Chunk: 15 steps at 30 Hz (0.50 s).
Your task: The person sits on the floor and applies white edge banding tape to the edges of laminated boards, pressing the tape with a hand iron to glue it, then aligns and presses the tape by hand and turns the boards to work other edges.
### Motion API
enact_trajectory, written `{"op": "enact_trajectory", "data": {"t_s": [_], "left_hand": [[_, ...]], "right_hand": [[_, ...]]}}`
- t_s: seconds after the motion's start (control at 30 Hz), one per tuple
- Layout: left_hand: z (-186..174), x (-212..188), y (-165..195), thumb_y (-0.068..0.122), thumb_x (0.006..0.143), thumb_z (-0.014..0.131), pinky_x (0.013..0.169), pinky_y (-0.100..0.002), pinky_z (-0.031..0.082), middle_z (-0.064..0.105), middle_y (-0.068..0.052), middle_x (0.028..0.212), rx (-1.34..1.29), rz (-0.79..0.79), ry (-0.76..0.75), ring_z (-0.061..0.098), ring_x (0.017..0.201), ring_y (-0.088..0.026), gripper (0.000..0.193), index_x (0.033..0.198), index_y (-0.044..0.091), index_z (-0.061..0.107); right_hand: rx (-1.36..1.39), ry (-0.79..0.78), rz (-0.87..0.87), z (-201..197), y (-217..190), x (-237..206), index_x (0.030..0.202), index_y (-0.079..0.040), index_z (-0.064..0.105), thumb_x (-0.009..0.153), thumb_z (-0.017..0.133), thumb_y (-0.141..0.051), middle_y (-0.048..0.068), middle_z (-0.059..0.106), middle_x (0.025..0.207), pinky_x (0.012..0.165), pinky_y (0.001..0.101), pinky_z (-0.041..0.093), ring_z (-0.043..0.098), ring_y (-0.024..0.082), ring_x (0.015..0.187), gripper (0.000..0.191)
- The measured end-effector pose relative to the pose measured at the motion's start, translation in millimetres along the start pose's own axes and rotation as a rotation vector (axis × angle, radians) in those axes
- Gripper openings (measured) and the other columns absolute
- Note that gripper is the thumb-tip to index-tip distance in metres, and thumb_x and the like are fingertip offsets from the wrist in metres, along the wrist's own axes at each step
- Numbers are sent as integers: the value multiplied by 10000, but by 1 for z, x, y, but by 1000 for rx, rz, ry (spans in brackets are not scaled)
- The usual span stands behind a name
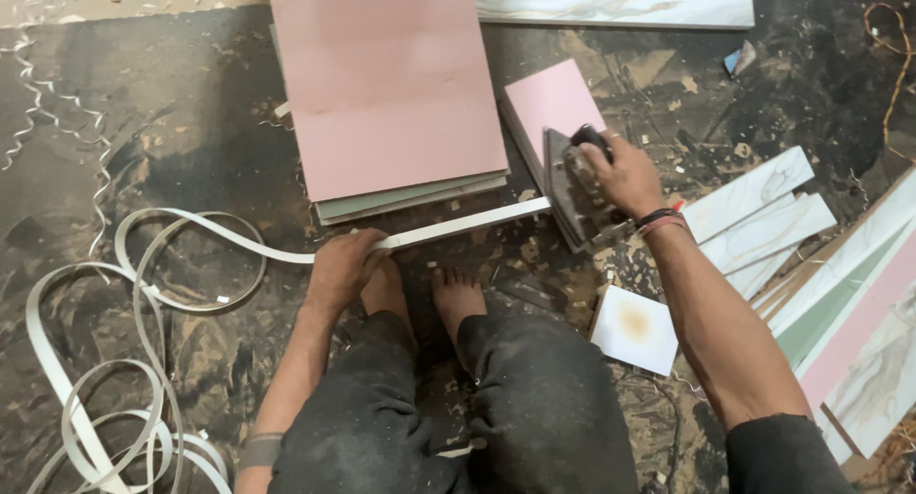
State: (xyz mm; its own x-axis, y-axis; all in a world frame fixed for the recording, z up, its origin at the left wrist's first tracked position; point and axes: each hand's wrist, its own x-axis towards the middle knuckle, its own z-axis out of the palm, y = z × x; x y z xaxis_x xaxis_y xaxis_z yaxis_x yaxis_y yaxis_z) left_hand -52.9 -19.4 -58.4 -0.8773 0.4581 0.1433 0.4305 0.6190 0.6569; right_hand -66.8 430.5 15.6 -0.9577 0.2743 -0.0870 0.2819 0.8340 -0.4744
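- On the floor (172,132), just ahead of the person's bare feet (429,298), a small pink board (549,103) stands tilted on edge, with white edge tape (468,224) running along its near edge.
- The right hand (620,174) is closed around the handle of a dark iron (577,194), which presses flat against the board's edge where the tape meets it.
- The left hand (342,265) is closed on the tape, pinching it low and holding it stretched toward the iron.
- The tape looks thin, light and springy: it bends freely, so it is best gripped flat between thumb and fingers close to the board, kept taut so it lies straight.
- The iron looks heavy and stiff, probably hot at its sole; the handle on top is the only safe place to hold it.
- The small board seems stiff and light, likely to tip if not braced.
- Behind the left hand the tape trails off into loose white loops (124,360) over the floor to the left.
- A stack of larger pink and green boards (386,93) lies flat just beyond the tape.
- A small white square (637,330) with a brown stain lies beside the right knee.
- Marbled strips (763,217) and leaning panels (859,303) lie to the right; one long strip (611,8) lies at the top.
- The floor is dark and littered with chips and shavings.
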Motion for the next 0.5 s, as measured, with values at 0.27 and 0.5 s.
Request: {"op": "enact_trajectory", "data": {"t_s": [0.27, 0.5], "left_hand": [[6, -2, -15, 260, 919, 708, 782, -473, 527, 714, -120, 908, 27, 16, -25, 678, 909, -360, 200, 1053, 116, 674], [9, -5, -24, 240, 925, 689, 785, -488, 513, 709, -128, 929, -3, 95, -14, 663, 904, -379, 191, 1042, 94, 651]], "right_hand": [[-21, -10, -4, 20, -11, 3, 1326, -64, 606, 1018, 550, -503, 311, 686, 1078, 865, 549, 492, 642, 509, 1023, 539], [33, -127, -150, 78, -92, -23, 1250, -72, 586, 1031, 537, -434, 291, 702, 969, 765, 579, 499, 659, 516, 917, 426]]}}
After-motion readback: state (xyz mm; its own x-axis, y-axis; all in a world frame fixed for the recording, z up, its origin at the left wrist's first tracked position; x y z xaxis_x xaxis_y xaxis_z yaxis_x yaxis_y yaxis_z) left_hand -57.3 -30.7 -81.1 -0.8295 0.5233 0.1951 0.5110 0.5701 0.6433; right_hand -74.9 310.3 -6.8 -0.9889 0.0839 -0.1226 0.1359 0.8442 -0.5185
